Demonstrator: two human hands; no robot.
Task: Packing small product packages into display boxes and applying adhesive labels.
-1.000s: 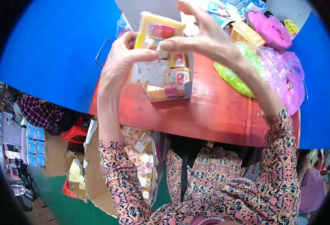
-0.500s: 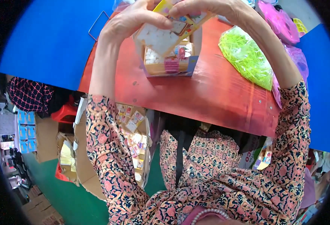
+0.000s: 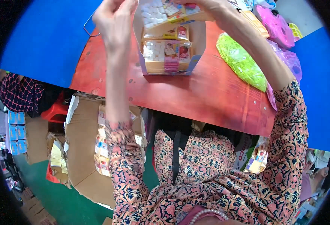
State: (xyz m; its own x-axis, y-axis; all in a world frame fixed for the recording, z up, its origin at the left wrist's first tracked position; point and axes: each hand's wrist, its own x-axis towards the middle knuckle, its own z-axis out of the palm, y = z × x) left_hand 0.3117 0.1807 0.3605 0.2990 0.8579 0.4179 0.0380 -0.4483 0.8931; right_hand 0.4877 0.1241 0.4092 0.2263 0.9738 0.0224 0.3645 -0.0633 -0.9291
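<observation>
On the red table, a pale display box stands with its front low. Inside it lie flat packs of small white pieces with printed picture labels. At the box's upper part my right hand grips another such pack, tilted over the others; the frame's top edge cuts the hand off. Just left of the box is my left hand, its fingers pressed together beside the box's left wall. What they pinch, if anything, I cannot make out.
A bag of bright green shreds lies on the red table at right, by pink and purple plastic bags. Below left stands an open cardboard carton with more packs. A blue surface adjoins the table's left side.
The pack has moved from between both hands to the box's upper part, held by my right hand. My left hand has let go of it and shifted to the box's left side.
</observation>
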